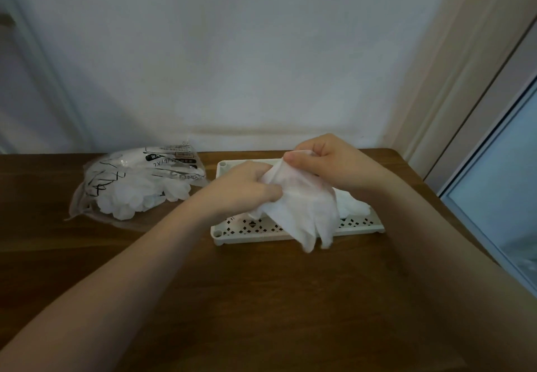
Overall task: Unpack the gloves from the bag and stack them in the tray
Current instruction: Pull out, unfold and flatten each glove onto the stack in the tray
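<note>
Head view: I see both hands holding one white glove above the tray.

My left hand (247,181) pinches the glove (302,206) at its cuff edge, my right hand (328,162) grips the cuff higher up; its fingers dangle over the perforated tray (360,227), where more gloves (353,206) lie. The clear bag (139,180) of gloves sits left on the wooden table (261,299).
</note>
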The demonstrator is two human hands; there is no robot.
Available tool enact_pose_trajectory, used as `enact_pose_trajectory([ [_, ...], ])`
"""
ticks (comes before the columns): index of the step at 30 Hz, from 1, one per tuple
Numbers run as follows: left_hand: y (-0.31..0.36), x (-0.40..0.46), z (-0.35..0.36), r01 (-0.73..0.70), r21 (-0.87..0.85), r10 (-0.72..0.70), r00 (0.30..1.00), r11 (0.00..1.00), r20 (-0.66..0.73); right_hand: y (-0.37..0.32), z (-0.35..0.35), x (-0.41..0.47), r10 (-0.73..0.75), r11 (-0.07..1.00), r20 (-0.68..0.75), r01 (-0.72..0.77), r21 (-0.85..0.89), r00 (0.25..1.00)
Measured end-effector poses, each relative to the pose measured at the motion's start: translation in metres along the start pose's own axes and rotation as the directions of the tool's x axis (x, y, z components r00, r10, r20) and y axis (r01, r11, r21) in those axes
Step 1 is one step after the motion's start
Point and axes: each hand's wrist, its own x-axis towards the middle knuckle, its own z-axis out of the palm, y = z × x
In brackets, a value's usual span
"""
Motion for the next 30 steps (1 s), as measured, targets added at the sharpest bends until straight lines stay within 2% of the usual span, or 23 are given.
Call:
enact_pose_trajectory([
  [5,-0.015,0.007,-0.010,0.003,-0.020,-0.004,1.000,1.000,-0.025,0.008,-0.018,-0.003,0.058,0.998,-0.050,-0.056,0.035,0.997],
  [11,-0.020,0.016,-0.018,-0.041,-0.209,-0.010,0.971,0.977,-0.238,0.030,-0.045,-0.003,0.166,0.986,-0.067,-0.167,0.001,0.984],
  [14,-0.015,0.030,-0.020,-0.073,-0.213,0.012,0.962,0.974,-0.274,0.046,-0.059,0.004,0.218,0.976,-0.103,-0.217,0.016,0.971],
  [16,-0.011,0.042,-0.020,-0.086,-0.181,0.021,0.942,0.980,-0.335,0.053,-0.065,0.010,0.212,0.972,-0.171,-0.225,-0.061,0.962],
  [19,-0.004,0.059,-0.020,-0.155,0.007,0.140,0.872,0.988,-0.469,0.052,-0.072,0.021,0.154,0.978,-0.335,-0.191,-0.081,0.929],
  [21,0.006,0.065,-0.023,-0.203,0.057,0.204,0.844,0.977,-0.497,0.044,-0.077,0.027,0.103,0.991,-0.456,-0.132,-0.033,0.884],
  [24,0.018,0.072,-0.027,-0.266,-0.074,0.190,0.833,0.961,-0.520,0.033,-0.083,0.031,0.112,0.988,-0.550,-0.032,0.152,0.827],
  [26,0.017,0.072,-0.026,-0.290,-0.191,0.158,0.846,0.938,-0.510,0.033,-0.080,0.027,0.099,0.974,-0.547,0.033,0.226,0.831],
  [28,0.007,0.069,-0.021,-0.287,-0.204,0.160,0.862,0.936,-0.480,0.044,-0.070,0.022,0.066,0.976,-0.519,0.053,0.212,0.852],
  [30,-0.009,0.067,-0.014,-0.269,-0.227,0.149,0.887,0.936,-0.438,0.060,-0.060,0.017,0.030,0.993,-0.496,0.031,0.115,0.868],
])
